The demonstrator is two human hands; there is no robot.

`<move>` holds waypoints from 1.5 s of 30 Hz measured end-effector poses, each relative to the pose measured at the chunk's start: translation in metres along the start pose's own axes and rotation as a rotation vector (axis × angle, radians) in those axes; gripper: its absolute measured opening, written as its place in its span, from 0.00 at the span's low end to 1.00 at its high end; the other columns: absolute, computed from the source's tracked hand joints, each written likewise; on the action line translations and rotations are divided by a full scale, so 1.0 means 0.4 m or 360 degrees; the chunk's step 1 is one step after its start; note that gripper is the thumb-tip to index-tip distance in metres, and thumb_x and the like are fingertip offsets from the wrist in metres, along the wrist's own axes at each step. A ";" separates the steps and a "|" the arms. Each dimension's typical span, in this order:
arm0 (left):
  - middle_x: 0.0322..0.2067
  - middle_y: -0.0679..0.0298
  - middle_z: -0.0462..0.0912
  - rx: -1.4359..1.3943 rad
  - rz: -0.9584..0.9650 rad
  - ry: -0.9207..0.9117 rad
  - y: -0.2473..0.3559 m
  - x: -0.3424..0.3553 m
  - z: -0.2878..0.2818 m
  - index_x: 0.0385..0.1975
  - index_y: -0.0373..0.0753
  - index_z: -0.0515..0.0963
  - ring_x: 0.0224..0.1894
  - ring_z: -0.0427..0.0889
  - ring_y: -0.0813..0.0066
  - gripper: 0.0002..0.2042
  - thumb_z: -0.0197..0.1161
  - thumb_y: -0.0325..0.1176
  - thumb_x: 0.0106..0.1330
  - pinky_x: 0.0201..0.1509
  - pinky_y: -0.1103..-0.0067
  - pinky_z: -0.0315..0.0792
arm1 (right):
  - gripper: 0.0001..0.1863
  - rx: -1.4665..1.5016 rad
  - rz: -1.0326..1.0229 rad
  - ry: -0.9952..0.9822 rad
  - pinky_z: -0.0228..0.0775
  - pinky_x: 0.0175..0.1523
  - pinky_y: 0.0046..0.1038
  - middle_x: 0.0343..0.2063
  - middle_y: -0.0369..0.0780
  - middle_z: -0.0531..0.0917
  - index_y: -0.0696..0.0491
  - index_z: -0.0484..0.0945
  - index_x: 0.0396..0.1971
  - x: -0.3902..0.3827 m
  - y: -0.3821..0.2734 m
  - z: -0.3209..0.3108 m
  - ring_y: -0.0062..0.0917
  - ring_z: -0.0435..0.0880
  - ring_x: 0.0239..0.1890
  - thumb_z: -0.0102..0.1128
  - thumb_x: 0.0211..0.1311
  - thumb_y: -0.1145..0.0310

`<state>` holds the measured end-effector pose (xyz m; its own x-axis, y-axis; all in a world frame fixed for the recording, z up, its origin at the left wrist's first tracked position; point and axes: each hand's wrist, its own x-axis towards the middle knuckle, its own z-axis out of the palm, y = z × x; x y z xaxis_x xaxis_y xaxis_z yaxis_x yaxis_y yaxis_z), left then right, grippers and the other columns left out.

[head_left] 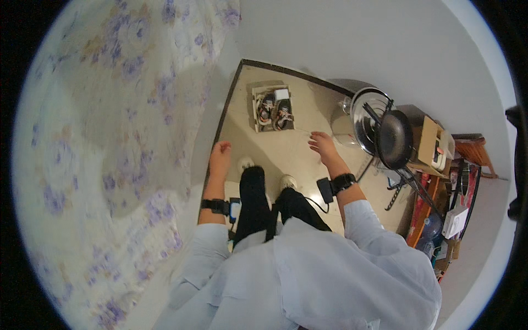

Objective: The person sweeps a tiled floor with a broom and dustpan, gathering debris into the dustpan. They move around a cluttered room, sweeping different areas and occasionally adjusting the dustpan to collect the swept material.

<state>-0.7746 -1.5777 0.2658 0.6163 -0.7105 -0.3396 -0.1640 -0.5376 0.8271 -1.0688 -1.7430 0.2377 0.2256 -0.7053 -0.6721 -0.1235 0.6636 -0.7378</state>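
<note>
My left hand point(220, 155) hangs in the air by the floral curtain side, its fingers loosely bent and nothing seen in them. My right hand point(323, 146) reaches forward over the floor with fingers apart and no object in it. Ahead, between and beyond both hands, a small pale crate point(256, 116) stands on the floor near the wall corner. Inside lies a pair of dark shoes point(283, 114), or shoe-like things, with a small white box point(281, 94) behind them. Neither hand touches the crate. Dark bands with small devices circle both forearms.
Floral fabric point(93, 165) fills the left side. To the right, a black frying pan point(395, 139) stands before a round metal lid point(369, 118). Beyond are a cardboard box point(427, 142) and a cluttered low shelf point(419, 217). My feet stand on pale floor tiles point(308, 190).
</note>
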 end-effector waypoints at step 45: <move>0.36 0.63 0.77 -0.0278 -0.0771 -0.0567 -0.676 0.911 0.621 0.42 0.37 0.70 0.36 0.75 0.76 0.12 0.49 0.32 0.61 0.42 0.79 0.67 | 0.02 0.1583 0.0178 0.0292 0.64 0.41 0.29 0.26 0.37 0.70 0.54 0.67 0.28 1.242 0.554 0.117 0.27 0.68 0.29 0.46 0.56 0.72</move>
<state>-0.6972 -1.8040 -0.1931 0.2893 -0.5287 -0.7980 0.2165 -0.7759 0.5925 -0.9390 -1.9346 -0.2565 0.0998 -0.5986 -0.7948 0.7437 0.5756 -0.3400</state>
